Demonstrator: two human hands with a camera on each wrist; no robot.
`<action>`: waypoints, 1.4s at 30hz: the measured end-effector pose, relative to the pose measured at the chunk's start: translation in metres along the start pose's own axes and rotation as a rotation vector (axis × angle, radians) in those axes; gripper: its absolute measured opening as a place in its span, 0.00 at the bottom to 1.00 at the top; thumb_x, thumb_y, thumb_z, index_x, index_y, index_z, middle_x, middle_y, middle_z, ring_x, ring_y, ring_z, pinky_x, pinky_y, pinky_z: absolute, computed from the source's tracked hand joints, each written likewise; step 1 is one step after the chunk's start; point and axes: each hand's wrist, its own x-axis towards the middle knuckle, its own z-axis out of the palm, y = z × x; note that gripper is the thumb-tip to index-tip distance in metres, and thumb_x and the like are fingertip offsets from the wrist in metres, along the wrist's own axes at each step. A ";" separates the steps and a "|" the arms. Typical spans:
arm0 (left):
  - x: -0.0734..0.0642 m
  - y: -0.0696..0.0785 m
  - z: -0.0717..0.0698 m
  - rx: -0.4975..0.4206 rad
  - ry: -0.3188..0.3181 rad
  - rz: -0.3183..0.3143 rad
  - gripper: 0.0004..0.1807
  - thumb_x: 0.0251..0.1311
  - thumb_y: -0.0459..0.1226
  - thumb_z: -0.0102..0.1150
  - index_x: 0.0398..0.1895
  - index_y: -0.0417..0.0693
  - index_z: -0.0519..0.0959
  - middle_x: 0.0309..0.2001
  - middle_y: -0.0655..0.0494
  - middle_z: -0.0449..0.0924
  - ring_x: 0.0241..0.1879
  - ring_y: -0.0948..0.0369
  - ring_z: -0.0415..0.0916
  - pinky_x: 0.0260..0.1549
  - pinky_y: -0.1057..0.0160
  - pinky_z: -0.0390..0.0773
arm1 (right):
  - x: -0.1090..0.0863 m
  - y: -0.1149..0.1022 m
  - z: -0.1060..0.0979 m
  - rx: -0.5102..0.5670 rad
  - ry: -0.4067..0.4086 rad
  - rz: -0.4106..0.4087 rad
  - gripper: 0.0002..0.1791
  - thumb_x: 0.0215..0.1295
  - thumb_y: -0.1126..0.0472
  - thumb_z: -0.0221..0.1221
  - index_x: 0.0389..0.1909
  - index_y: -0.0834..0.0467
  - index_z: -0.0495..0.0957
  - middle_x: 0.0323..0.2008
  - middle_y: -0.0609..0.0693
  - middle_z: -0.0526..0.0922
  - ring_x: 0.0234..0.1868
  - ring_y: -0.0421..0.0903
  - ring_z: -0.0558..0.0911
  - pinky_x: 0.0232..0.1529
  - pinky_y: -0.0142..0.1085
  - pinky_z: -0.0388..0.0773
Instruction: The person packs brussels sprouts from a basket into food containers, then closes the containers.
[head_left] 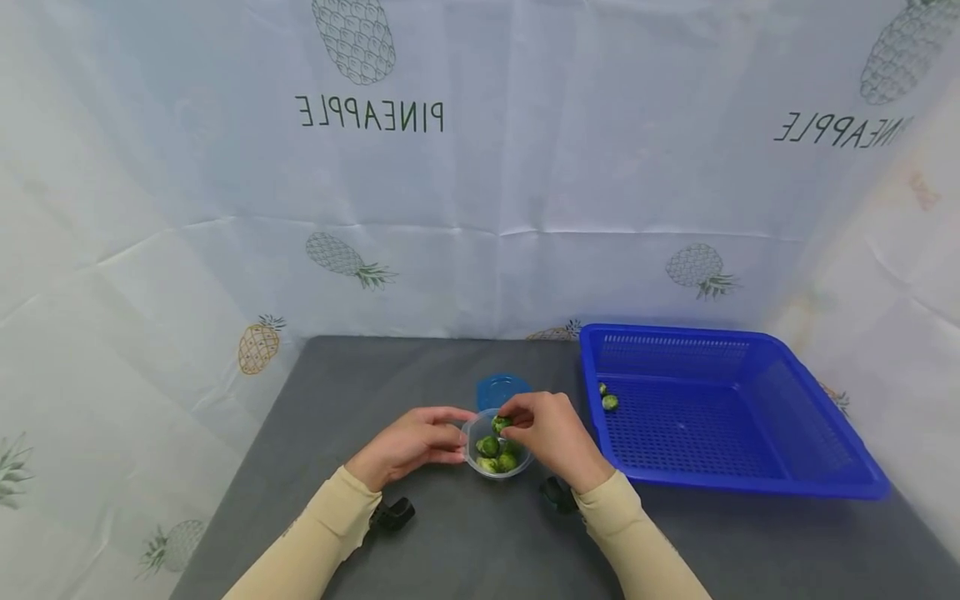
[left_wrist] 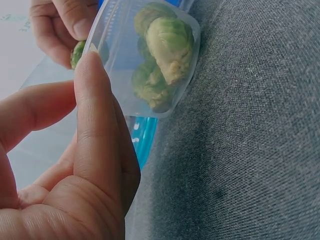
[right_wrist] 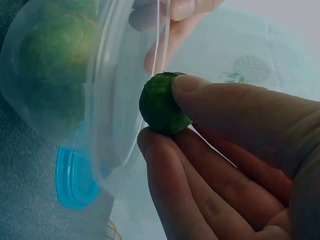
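A small clear plastic container (head_left: 470,442) stands on the grey table with several Brussels sprouts (head_left: 487,447) inside. My left hand (head_left: 420,440) holds its left side near the rim. Close up in the left wrist view, a fingertip of the left hand (left_wrist: 95,115) meets the rim of the container (left_wrist: 120,100). Between thumb and fingers, my right hand (head_left: 551,433) pinches one green Brussels sprout (right_wrist: 162,105) just above the container opening. Behind the container lies a blue lid (head_left: 501,388), partly covered by container and right hand.
A large blue plastic basket (head_left: 682,479) stands on the right of the table (head_left: 375,375), with a few Brussels sprouts (head_left: 610,402) along its left side. Behind the table hangs a white curtain (head_left: 525,167) with a pineapple print.
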 end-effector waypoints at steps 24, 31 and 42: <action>0.004 0.001 0.005 -0.023 -0.035 -0.009 0.29 0.76 0.33 0.61 0.77 0.36 0.71 0.48 0.48 0.82 0.42 0.62 0.85 0.51 0.62 0.91 | -0.018 -0.006 -0.041 -0.042 0.094 -0.008 0.10 0.71 0.62 0.72 0.51 0.51 0.91 0.44 0.45 0.93 0.43 0.42 0.91 0.47 0.40 0.91; 0.003 -0.002 0.005 -0.026 -0.037 -0.011 0.30 0.76 0.33 0.61 0.79 0.38 0.70 0.50 0.47 0.81 0.43 0.62 0.85 0.52 0.61 0.91 | -0.031 0.000 -0.092 -0.125 0.092 -0.013 0.10 0.75 0.60 0.68 0.53 0.49 0.90 0.47 0.46 0.93 0.45 0.43 0.91 0.47 0.43 0.91; -0.001 -0.001 0.000 -0.026 -0.035 -0.009 0.32 0.76 0.33 0.61 0.80 0.37 0.68 0.51 0.45 0.79 0.44 0.61 0.86 0.52 0.63 0.90 | -0.009 0.060 -0.154 -0.149 -0.002 0.079 0.11 0.77 0.56 0.66 0.55 0.48 0.90 0.53 0.48 0.92 0.56 0.53 0.89 0.58 0.56 0.87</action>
